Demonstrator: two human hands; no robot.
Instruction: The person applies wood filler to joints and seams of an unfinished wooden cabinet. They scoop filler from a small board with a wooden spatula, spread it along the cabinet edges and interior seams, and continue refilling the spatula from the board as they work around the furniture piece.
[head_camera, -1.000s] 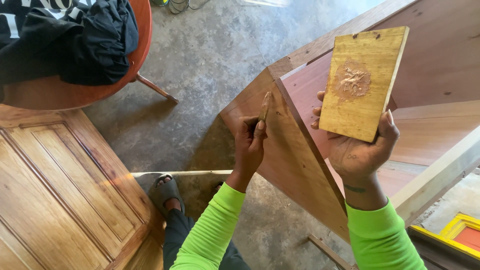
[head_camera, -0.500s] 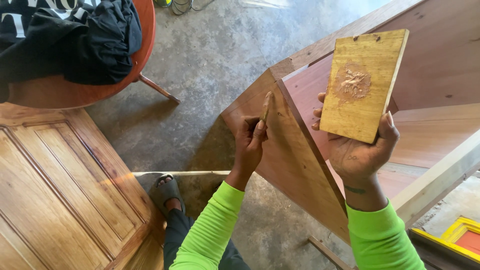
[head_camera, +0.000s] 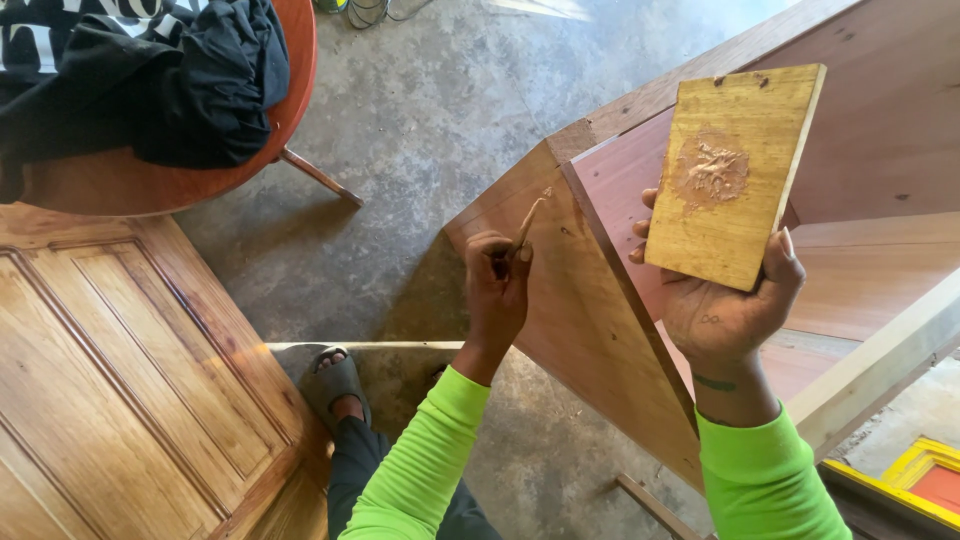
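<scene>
My left hand (head_camera: 497, 285) grips a thin wooden stick (head_camera: 528, 220) smeared with paste, its tip pressed against the outer side panel of a reddish-brown wooden cabinet (head_camera: 560, 300) near its top corner. My right hand (head_camera: 725, 305) holds up a small yellowish wooden board (head_camera: 735, 175) from below, with a lump of tan filler paste (head_camera: 710, 170) on its face. The board hovers over the cabinet's open inside. Both arms wear bright green sleeves.
A varnished panelled door (head_camera: 120, 390) lies at the left. A round red-brown table (head_camera: 150, 185) with black clothing (head_camera: 150, 80) on it stands at the top left. My sandalled foot (head_camera: 333, 385) rests on the concrete floor. A yellow-framed piece (head_camera: 915, 470) sits at the bottom right.
The stick in my left hand has tilted, its tip shifting slightly right along the cabinet panel. The board in my right hand has drifted a little right and down.
</scene>
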